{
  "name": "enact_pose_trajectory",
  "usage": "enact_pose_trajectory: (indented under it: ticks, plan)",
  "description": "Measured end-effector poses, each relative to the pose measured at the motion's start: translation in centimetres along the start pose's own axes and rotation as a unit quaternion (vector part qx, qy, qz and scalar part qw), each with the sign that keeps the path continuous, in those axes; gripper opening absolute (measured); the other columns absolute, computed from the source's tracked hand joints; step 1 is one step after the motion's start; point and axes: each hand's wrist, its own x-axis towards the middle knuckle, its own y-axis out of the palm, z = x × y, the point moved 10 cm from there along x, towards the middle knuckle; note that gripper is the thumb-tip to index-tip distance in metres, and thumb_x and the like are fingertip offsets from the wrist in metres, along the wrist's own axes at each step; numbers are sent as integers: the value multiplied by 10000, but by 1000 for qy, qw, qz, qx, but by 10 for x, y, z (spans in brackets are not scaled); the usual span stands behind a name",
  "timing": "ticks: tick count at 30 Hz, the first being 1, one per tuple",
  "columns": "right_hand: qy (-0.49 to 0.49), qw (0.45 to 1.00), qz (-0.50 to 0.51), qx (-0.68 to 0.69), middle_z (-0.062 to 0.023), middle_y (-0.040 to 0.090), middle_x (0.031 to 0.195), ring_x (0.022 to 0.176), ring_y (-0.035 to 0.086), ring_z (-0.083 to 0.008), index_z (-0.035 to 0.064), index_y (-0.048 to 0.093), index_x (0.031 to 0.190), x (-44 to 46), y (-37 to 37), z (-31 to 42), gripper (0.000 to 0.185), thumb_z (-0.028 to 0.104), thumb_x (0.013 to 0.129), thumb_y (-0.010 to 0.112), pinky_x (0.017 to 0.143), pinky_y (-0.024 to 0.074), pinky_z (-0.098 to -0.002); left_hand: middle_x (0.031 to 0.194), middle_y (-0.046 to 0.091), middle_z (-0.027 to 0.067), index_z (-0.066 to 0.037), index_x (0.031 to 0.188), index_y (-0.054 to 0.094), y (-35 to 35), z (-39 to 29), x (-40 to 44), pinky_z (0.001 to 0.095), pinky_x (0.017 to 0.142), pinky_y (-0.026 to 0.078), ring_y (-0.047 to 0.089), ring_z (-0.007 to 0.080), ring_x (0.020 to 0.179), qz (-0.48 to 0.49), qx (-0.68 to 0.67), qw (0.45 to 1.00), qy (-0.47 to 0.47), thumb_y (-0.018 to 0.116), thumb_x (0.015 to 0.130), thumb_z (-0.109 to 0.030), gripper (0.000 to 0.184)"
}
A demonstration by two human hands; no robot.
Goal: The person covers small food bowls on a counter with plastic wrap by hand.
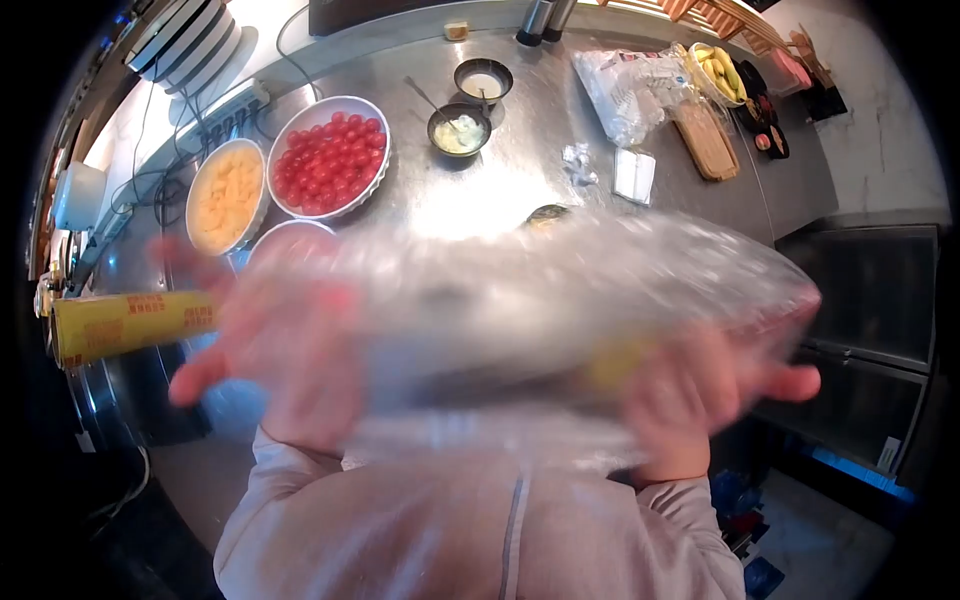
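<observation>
Your left hand (295, 350) and right hand (695, 385) both hold blurred clear plastic (500, 270) spread between them, a yellow roll (130, 327) beside the left, red fruit (330, 160) ahead of it.

Blurred clear plastic (560, 270) spans left hand (300, 350) to right hand (690, 385), screening the tabletop's (525, 130) near side. Left: yellow roll (130, 325), 3 white bowls (378, 183) crowd access. Passage: bare metal between 2 dark bowls (437, 145) and plastic bag (615, 100). Right: wooden board (708, 140) obstructs.
</observation>
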Motion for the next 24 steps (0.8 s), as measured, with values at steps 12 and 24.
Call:
enact_pose_trajectory:
  ticks: [12,24]
  plan:
    - [-19,908,-419,-3,-76,620,957,743,568,-193,399,217,1506,-143,-198,-42,661,654,934,429,743,470,-368,1453,396,260,-243,1552,124,-231,26,-60,187,462,482,596,134,643,-324,152,885,-298,353,967,-631,739]
    - [175,883,-425,90,-73,630,913,729,562,-207,340,459,1318,-193,-241,-142,491,653,955,352,700,455,-369,1038,641,38,-84,1367,493,-228,9,-204,210,386,278,361,58,471,-543,430,635,-342,390,1010,-506,563]
